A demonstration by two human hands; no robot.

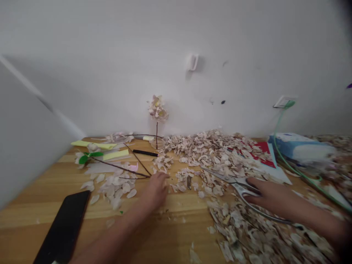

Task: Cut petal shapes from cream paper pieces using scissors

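Observation:
My left hand (157, 189) is low over the wooden table, fingers curled down and slightly blurred. What its fingertips hold, if anything, is hidden. Bare brown ends of a flower branch (121, 168) lie against its left side; this branch carries a white bloom and green leaves at its far end. In my right hand (268, 193) are metal scissors (233, 180), gripped by the handles, blades pointing left over dried petals. Just beyond the left hand is a small heap of dry petals (183, 176). Paler petals (117, 189) are scattered to its left.
A large petal pile (203, 145) runs along the wall; another (255, 234) covers the front right. A dried flower stem (157, 128) leans upright against the wall. Also here are a black phone (64, 227), black pen (145, 152), yellow paper (117, 154), tissue pack (299, 146) and green cable (287, 161).

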